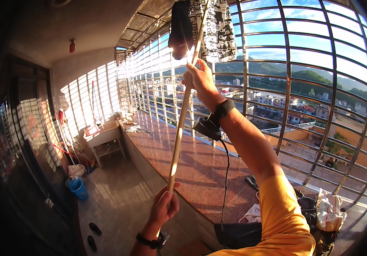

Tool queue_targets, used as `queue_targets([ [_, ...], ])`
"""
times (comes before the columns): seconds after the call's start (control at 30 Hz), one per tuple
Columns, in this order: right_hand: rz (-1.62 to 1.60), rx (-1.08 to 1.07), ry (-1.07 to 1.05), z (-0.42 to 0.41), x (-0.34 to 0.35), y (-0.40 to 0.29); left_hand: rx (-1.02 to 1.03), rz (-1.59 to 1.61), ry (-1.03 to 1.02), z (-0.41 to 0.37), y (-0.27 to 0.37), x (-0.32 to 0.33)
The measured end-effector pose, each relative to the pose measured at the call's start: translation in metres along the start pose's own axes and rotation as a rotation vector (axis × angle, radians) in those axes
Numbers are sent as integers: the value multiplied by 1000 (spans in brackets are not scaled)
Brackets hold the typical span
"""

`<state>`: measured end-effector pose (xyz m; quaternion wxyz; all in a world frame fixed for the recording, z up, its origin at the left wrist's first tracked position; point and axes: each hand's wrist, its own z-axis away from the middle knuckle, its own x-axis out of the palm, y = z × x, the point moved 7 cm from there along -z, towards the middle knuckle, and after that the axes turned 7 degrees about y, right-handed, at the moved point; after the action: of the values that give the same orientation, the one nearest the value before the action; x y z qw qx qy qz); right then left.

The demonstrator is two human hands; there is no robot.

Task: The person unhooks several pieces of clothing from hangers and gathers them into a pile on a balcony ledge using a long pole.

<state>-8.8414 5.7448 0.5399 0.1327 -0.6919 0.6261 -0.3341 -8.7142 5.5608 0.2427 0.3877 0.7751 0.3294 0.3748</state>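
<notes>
A long wooden pole [179, 134] runs steeply up through the middle of the view. My left hand [164, 204] is closed round its lower part. Higher up, below the hanging clothes, my right hand [200, 79] grips the same pole. Dark clothing [181, 28] and a black-and-white garment with printed lettering [219, 32] hang at the top, beside and behind the pole's upper part. Whether the pole's tip touches them cannot be seen. Both wrists wear black straps, and a black device with a cable [207, 128] is at my right wrist.
A granite-topped ledge [199, 169] runs along the metal window bars [288, 80]. Bags and cloths [329, 209] lie at the lower right. A utility sink [105, 131], a blue bucket [77, 188] and mops stand at the left. Black slippers [94, 228] are on the floor.
</notes>
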Motion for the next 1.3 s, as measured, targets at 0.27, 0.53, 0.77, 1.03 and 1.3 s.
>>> queue_targets([
  [0.27, -163, 151, -130, 37, 13, 27, -15, -698, 185, 85, -12, -113],
  [0.53, -214, 230, 10, 64, -30, 45, -142, -1410, 410, 219, 10, -258],
  [0.77, -430, 528, 215, 231, -33, 114, -310, -1835, 650, 374, 74, -432],
  [1.03, -621, 987, 690, 474, -37, 169, -185, -2317, 851, 388, 226, -492],
  [1.3, -762, 1454, 563, 573, 59, 206, 92, -2614, 1079, 360, 332, -475],
])
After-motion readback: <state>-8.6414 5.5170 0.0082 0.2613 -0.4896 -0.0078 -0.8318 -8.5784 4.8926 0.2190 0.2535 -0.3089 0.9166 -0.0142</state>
